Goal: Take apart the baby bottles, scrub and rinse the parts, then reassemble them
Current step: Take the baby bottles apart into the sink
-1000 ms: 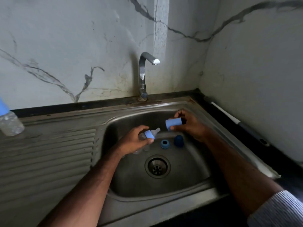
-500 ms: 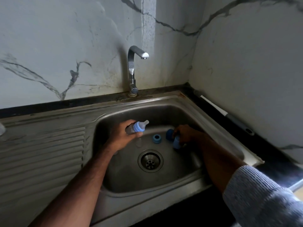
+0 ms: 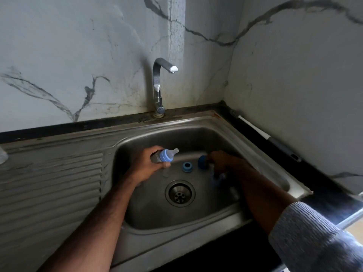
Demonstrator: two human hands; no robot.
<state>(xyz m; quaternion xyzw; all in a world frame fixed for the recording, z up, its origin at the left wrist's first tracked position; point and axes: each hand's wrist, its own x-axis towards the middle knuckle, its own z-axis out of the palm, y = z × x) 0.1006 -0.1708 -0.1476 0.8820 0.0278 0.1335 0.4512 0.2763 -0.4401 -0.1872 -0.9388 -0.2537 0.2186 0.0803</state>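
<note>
My left hand (image 3: 146, 165) grips a clear baby bottle (image 3: 167, 155) with a blue collar and nipple and holds it tilted over the steel sink basin (image 3: 196, 138). My right hand (image 3: 224, 162) reaches down to the basin floor, its fingers curled over a dim light blue cap (image 3: 215, 177). A dark blue cap (image 3: 201, 161) stands just left of that hand, and a blue ring (image 3: 187, 167) lies beside it. A small clear part (image 3: 166, 172) lies under the bottle.
The faucet (image 3: 158, 85) stands behind the basin, with no water running. The drain (image 3: 179, 193) is in the basin's middle. A ribbed drainboard (image 3: 49, 183) spreads left, with a clear bottle (image 3: 3, 157) at its edge. A white-handled tool (image 3: 263, 134) lies along the right wall.
My right hand has lowered the light blue cap from mid-air down to the basin floor beside the dark blue cap. My left hand has kept its hold on the bottle.
</note>
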